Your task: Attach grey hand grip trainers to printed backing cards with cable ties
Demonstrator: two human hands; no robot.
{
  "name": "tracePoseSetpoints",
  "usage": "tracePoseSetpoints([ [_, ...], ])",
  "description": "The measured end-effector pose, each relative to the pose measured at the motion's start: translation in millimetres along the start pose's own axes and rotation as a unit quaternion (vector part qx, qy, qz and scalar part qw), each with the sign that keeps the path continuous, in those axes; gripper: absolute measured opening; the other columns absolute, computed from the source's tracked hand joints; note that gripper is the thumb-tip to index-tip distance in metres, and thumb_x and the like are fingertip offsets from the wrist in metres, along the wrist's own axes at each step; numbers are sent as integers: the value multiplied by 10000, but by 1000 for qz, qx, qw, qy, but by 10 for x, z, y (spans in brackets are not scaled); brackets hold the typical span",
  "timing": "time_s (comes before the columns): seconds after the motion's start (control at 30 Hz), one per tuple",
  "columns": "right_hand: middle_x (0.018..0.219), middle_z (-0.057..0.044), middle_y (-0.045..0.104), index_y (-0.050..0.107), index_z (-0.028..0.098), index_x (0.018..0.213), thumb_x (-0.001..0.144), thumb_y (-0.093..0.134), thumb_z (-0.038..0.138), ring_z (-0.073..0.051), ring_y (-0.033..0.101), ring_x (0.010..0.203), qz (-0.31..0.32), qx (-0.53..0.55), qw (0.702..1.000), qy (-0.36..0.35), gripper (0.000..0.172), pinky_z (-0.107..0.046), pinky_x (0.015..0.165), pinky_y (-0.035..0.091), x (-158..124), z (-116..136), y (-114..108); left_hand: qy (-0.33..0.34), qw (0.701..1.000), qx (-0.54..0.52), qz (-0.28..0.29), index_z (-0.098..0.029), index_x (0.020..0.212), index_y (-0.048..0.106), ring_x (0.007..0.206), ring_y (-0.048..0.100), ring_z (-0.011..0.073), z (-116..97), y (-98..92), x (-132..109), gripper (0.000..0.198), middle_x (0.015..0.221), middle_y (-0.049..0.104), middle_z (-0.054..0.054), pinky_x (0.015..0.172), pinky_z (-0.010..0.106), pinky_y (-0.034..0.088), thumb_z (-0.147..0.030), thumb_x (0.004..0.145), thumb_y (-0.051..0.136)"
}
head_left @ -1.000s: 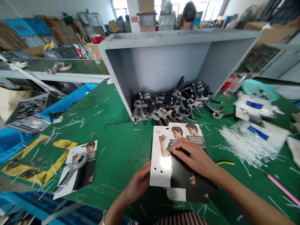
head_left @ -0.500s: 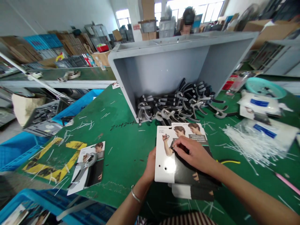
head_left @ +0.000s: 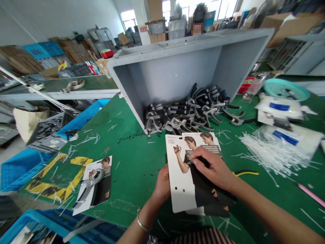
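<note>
My left hand (head_left: 162,184) grips the left edge of a printed backing card (head_left: 181,196), its fingers hidden behind it. This card is tilted up over other cards (head_left: 212,139), which show behind and beneath it. My right hand (head_left: 210,166) is closed in a pinch against the card's front, near the pictured arm. What lies between its fingertips is too small to make out. Two punched holes show low on the card. Left on the table, a grey and black hand grip strengthener (head_left: 92,183) lies on another card (head_left: 108,178).
A grey crate (head_left: 172,74) on its side holds several hand grips (head_left: 188,118). Loose white cable ties (head_left: 274,156), plastic bags (head_left: 273,103), yellow-handled pliers (head_left: 246,173) and a turquoise basin (head_left: 285,89) are on the right. Blue crates (head_left: 22,166) stand left. Another person (head_left: 198,23) is behind the crate.
The card in my left hand has tipped up more, its lower edge now nearer me. My right hand stays pinched at the same part of the card. The view has shifted slightly.
</note>
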State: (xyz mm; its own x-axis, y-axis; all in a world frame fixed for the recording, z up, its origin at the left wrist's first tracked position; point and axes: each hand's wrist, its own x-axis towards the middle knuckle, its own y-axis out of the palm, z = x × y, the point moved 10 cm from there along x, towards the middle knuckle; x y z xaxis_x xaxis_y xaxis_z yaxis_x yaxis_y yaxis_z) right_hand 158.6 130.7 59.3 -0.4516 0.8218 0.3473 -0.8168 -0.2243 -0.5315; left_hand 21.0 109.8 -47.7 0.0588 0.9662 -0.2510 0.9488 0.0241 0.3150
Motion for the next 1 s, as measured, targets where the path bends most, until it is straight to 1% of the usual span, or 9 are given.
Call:
tracePoseSetpoints([
  [0.13, 960, -40, 643, 632, 234, 993, 963, 438, 112, -191, 599, 928, 34, 14, 999, -25, 231, -341, 854, 464, 2, 50, 52, 1, 1000, 5, -5, -168, 582, 681, 621, 544, 161, 12, -50, -14, 151, 647, 661, 9, 583, 273, 438, -259, 562, 801],
  [0.3, 965, -42, 643, 649, 221, 983, 964, 432, 101, -184, 595, 934, 19, 12, 999, -23, 249, -333, 862, 455, 4, 46, 21, 5, 1000, 2, -9, -159, 588, 670, 595, 529, 147, -6, -58, 3, 175, 616, 641, 5, 556, 256, 430, -287, 602, 787],
  [0.5, 948, -43, 642, 649, 205, 975, 958, 442, 86, -178, 590, 929, 12, 11, 999, -30, 239, -320, 859, 447, -8, 39, 22, 9, 1000, 11, -11, -155, 536, 626, 554, 510, 127, -47, -64, -52, 205, 499, 551, -29, 546, 237, 420, -256, 590, 795],
  [0.67, 992, -51, 635, 638, 205, 1019, 968, 442, 96, -182, 583, 969, 29, 7, 999, -34, 229, -324, 892, 436, -7, 73, 60, 16, 999, 30, -40, -152, 563, 620, 499, 480, 121, -53, -130, -28, 218, 499, 556, -25, 513, 248, 402, -312, 636, 750],
  [0.7, 1007, -55, 628, 631, 205, 1039, 966, 458, 104, -185, 581, 975, 36, 2, 999, -33, 214, -327, 897, 435, -8, 82, 78, 20, 998, 34, -51, -153, 587, 630, 518, 501, 131, -59, -153, -8, 193, 525, 582, -17, 525, 254, 411, -297, 637, 747],
  [0.77, 1022, -57, 607, 618, 203, 1077, 953, 518, 132, -183, 580, 933, 52, -11, 998, -21, 175, -324, 871, 443, -9, 75, 125, 48, 993, 73, -80, -157, 707, 674, 624, 581, 172, -124, -212, 31, 137, 646, 665, 11, 602, 276, 457, -248, 639, 749],
  [0.83, 998, -47, 590, 612, 202, 1090, 929, 592, 165, -172, 574, 855, 62, -29, 998, 1, 165, -311, 816, 452, -7, 36, 171, 86, 981, 133, -112, -164, 872, 698, 796, 643, 220, -234, -261, 46, 243, 826, 724, 49, 746, 307, 490, -203, 640, 757],
  [0.9, 968, -36, 585, 615, 203, 1075, 916, 637, 187, -165, 565, 816, 58, -44, 997, 15, 161, -299, 779, 451, 2, 5, 193, 120, 966, 190, -130, -169, 1020, 685, 936, 658, 255, -349, -268, 38, 371, 990, 730, 84, 868, 335, 479, -200, 657, 756],
  [1.0, 959, -33, 608, 627, 206, 1000, 940, 620, 192, -177, 573, 888, 46, -51, 998, -1, 62, -301, 814, 447, 23, 23, 202, 142, 950, 249, -126, -179, 1145, 655, 998, 664, 278, -451, -225, 21, 469, 1108, 716, 101, 907, 346, 474, -220, 686, 739],
])
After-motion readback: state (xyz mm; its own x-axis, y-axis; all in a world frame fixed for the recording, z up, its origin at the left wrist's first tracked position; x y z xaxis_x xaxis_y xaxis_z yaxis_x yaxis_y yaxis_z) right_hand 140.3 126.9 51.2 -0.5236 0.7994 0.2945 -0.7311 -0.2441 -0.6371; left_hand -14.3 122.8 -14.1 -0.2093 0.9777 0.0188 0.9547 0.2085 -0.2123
